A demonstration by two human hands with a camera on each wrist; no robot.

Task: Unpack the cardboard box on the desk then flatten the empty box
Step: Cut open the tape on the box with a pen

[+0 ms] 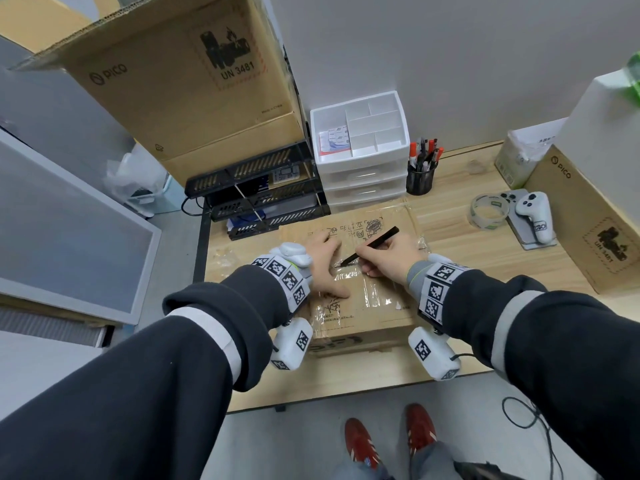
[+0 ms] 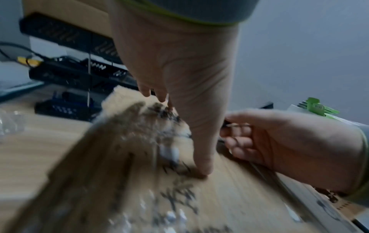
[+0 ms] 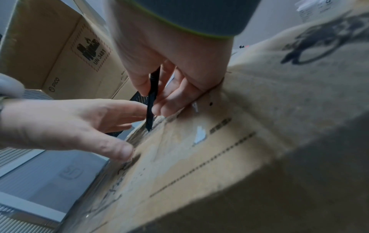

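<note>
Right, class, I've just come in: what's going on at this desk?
A person is opening a taped cardboard box lying on the wooden desk. The left hand presses flat on the box top, while the right hand grips a black cutter, its tip at the clear tape. The box is still sealed; nothing is unpacked.

A light wooden desk top (image 1: 478, 258) is set vs. a plain grey-white wall (image 1: 433, 57), w/ grey floor (image 1: 304, 441) seen below. A white plastic drawer unit (image 1: 363, 174) & black perforated metal rack (image 1: 256, 199) are placed at the back edge.
</note>
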